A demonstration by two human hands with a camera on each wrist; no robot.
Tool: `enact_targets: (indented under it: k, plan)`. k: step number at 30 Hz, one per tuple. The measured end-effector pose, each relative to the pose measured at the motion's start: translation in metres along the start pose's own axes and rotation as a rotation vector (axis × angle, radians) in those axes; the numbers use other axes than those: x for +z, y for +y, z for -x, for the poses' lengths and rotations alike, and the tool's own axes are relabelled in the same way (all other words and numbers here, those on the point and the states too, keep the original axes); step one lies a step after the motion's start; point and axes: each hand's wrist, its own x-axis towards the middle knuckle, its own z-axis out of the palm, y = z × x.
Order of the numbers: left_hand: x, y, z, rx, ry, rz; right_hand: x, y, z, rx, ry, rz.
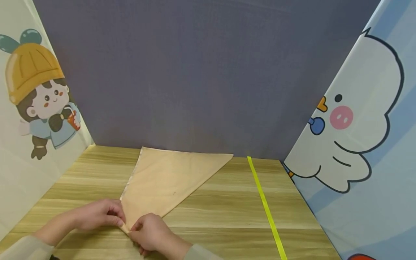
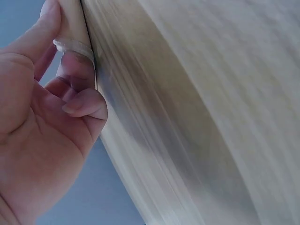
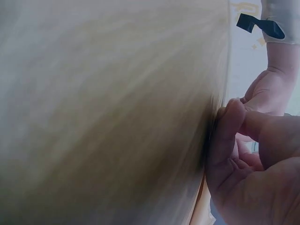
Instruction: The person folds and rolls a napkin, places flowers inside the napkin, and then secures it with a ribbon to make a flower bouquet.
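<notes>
A peach-coloured cloth (image 1: 172, 180) lies on the table in a roughly triangular shape, one long slanting edge on its right side. Its narrow near end sits between the two hands. My left hand (image 1: 102, 213) pinches the cloth's left edge close to that end; in the left wrist view, the left hand (image 2: 51, 112) has thumb and fingertips on the pale hem (image 2: 75, 47). Just to the right, my right hand (image 1: 151, 233) pinches the near tip. The right wrist view shows the right hand (image 3: 262, 159) with thumb against index finger, low at the table surface.
The wood-grain table (image 1: 221, 216) has a yellow strip (image 1: 264, 202) running front to back on the right. Behind rises a dark grey panel (image 1: 201, 72). Cartoon-printed panels stand on both sides: a child in a yellow hat (image 1: 48, 94) left, a white bird (image 1: 360, 119) right.
</notes>
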Motion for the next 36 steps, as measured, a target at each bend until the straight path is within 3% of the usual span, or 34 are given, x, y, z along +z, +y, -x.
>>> enact_targets:
  k: [5,12,17,22,28,36]
  plan:
    - [0.002,0.003,-0.006,-0.075,0.042,-0.021,-0.006,0.000,0.000,-0.020,0.035,0.056]
    - [0.003,0.007,-0.014,-0.168,0.061,0.031,-0.010,0.000,-0.005,0.043,0.062,0.140]
    - [0.005,0.006,-0.018,-0.113,0.066,0.097,-0.010,0.005,-0.009,0.011,0.077,0.174]
    - [0.007,0.006,-0.019,-0.061,0.081,0.063,-0.010,0.008,-0.012,-0.058,0.073,0.183]
    - [0.005,0.003,-0.016,-0.008,0.057,0.016,-0.010,0.008,-0.010,-0.048,0.068,0.164]
    - [-0.002,0.001,-0.007,0.055,-0.019,0.063,-0.011,0.005,-0.007,-0.022,0.046,0.252]
